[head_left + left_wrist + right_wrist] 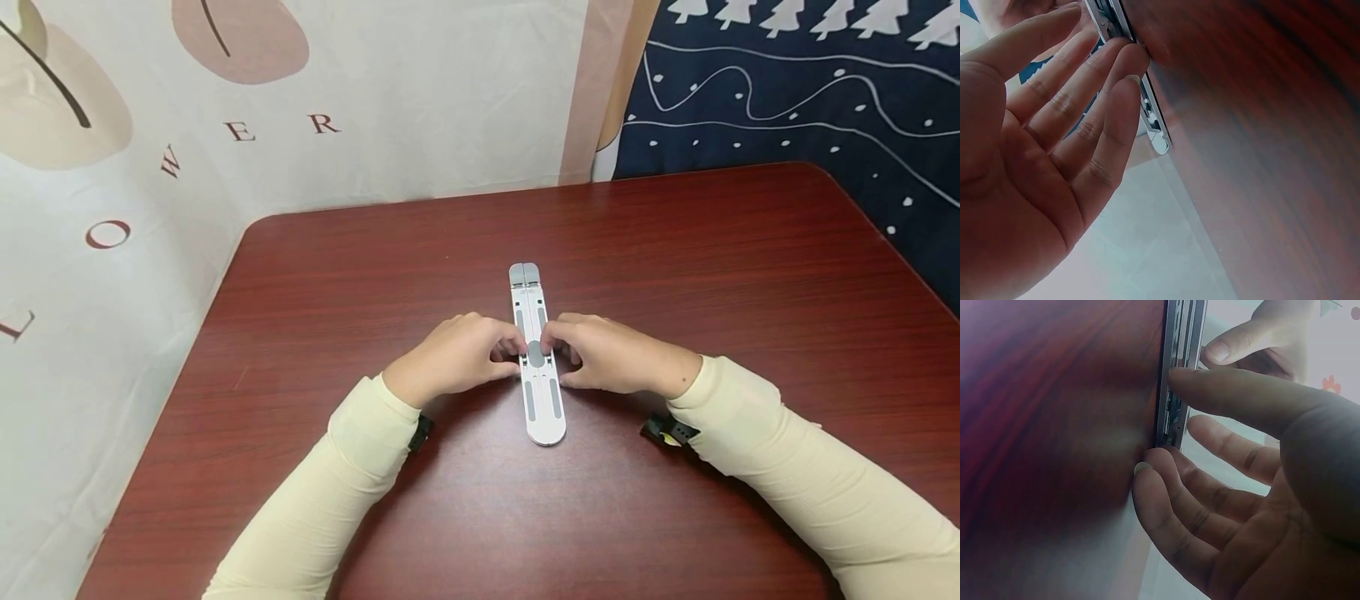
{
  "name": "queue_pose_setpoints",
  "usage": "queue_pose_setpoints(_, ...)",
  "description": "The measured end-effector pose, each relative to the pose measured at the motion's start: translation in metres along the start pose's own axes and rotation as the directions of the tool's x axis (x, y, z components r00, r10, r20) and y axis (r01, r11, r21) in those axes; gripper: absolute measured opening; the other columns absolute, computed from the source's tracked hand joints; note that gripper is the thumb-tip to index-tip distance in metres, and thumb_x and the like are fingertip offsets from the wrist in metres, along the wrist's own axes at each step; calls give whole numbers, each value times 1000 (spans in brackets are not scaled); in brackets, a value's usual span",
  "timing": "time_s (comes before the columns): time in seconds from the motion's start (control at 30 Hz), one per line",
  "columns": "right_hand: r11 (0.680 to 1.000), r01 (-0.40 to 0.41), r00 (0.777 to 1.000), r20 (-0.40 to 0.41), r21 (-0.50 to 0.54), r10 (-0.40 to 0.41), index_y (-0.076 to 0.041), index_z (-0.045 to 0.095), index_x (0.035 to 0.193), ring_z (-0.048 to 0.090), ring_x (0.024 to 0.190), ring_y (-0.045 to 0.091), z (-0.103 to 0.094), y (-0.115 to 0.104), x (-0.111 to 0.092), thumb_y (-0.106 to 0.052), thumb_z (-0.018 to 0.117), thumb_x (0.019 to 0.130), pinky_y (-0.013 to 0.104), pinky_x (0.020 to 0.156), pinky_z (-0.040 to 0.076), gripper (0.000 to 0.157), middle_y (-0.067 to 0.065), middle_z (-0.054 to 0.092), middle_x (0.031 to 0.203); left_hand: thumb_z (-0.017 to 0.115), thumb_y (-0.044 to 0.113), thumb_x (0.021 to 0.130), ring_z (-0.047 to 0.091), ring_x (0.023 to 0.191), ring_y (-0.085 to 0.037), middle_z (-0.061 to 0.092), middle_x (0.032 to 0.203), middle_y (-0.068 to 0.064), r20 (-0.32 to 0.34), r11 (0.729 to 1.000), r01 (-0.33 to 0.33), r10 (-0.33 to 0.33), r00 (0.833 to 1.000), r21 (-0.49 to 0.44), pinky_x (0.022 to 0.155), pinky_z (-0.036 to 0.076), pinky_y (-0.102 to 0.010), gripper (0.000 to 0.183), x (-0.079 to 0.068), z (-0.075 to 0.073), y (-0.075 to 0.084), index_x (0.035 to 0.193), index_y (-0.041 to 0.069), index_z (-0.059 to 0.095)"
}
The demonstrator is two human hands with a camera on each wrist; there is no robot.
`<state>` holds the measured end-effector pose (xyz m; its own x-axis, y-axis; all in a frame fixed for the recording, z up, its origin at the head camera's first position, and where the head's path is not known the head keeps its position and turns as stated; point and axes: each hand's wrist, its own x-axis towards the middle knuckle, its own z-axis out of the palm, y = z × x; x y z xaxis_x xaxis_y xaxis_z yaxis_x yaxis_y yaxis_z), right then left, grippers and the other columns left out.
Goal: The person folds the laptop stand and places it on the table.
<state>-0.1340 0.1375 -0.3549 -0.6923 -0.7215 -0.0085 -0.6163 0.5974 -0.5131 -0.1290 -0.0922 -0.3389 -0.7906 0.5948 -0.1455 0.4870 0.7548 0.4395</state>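
Observation:
A folded laptop stand (544, 428), slim and silver-white with grey pads, lies lengthwise on the table. My left hand (467, 354) holds its left edge near the middle, thumb closer to me and curled fingers reaching the top by the round grey pad. Opposite it, my right hand (618, 354) grips the right edge in the same way. Seen from the left wrist, the stand's thin side (1155, 119) shows metal parts between its layers, partly hidden by fingers (1119, 125). From the right wrist, the thumb (1229, 390) and fingertips meet its side (1179, 337).
The stand lies on a reddish-brown wooden table (337, 283) with rounded far corners. Behind and to the left hangs a pale cloth (435, 100) with letters, and a dark blue cloth (750, 92) with white trees hangs at the back right. Both wrists wear dark straps.

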Motion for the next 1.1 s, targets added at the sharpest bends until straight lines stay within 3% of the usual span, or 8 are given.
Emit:
queue_pose_setpoints(0.37,1000,19,999,51,14,-20,-15,65,106,53,74,12,0,0,1,-13,79,83,26,69,45,27,1,60,91,75,28,90,62,75,-3,73,88,14,7,1000,3,-3,1000,3,73,50,-29,15,-3,2,-5,105,25,75)
queue_pose_setpoints(0.5,1000,15,999,39,-1,-14,-16,66,111,57,78,12,-5,0,2,-21,73,90,29,72,47,23,0,62,93,68,29,95,66,83,-8,73,93,12,-44,1000,25,-25,999,12,79,51,-35,14,-2,0,-6,107,23,73)
queue_pose_setpoints(0.6,999,-30,1000,2,-31,30,-14,66,119,62,92,18,-9,0,1,-29,71,92,36,81,51,31,2,66,105,64,33,97,69,93,-13,74,103,8,-106,999,31,-27,994,35,88,50,-41,22,-2,-4,-4,114,21,71)
queue_pose_setpoints(0.77,989,-134,989,-72,-55,130,-13,62,132,57,119,26,-19,-1,-3,-38,68,94,49,100,48,46,7,64,129,55,45,101,66,116,-19,70,125,2,-206,993,47,-24,978,108,102,41,-48,39,-5,-15,4,129,20,64)
queue_pose_setpoints(0.9,983,-172,976,-143,-61,161,-15,58,139,51,129,30,-28,-3,-9,-40,66,96,55,106,42,50,9,58,138,48,54,101,57,130,-21,64,136,5,-285,986,92,-49,957,138,114,29,-50,48,-10,-23,12,137,23,58)
queue_pose_setpoints(1.1,970,-221,955,-226,-105,193,-18,52,146,41,140,36,-35,-1,-14,-42,64,96,61,111,33,57,14,45,153,41,64,99,44,142,-25,51,150,4,-362,974,171,-107,926,148,121,16,-54,62,-14,-25,15,150,28,44)
